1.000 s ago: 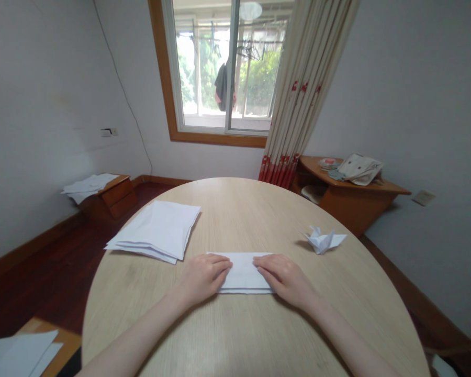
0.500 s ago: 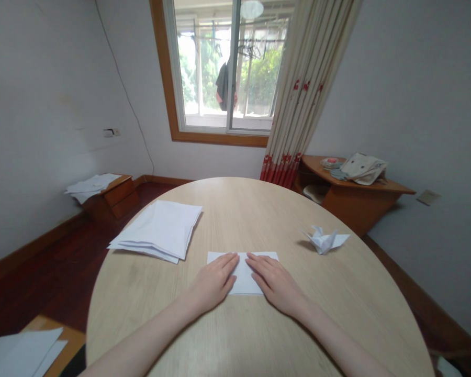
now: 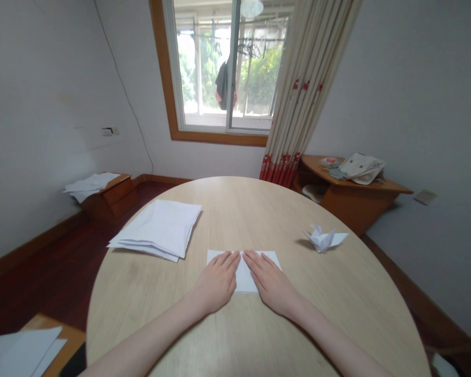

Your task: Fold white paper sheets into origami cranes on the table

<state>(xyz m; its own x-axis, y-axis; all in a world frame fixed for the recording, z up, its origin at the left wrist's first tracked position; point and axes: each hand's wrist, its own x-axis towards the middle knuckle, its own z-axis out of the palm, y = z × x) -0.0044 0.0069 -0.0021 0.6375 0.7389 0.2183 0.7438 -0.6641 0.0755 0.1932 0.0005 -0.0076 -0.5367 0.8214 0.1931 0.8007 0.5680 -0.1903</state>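
In the lower left corner of the frame, loose sheets point(image 3: 21, 351) are seen beside the round table point(image 3: 243, 340). At left of centre, a stack of white sheets point(image 3: 163, 225) is laid on the tabletop. Near the lower middle, the left hand point(image 3: 220, 280) is pressed palm down on a white paper rectangle point(image 3: 246, 277), its fingers kept flat and close together, nothing pinched. The paper is placed flat on the table at lower centre. Its right part is covered by the right hand point(image 3: 270, 277), fingers extended and slightly parted, likewise flat. Right of centre, a folded paper crane point(image 3: 323, 240) is set on the table, well apart from both hands.
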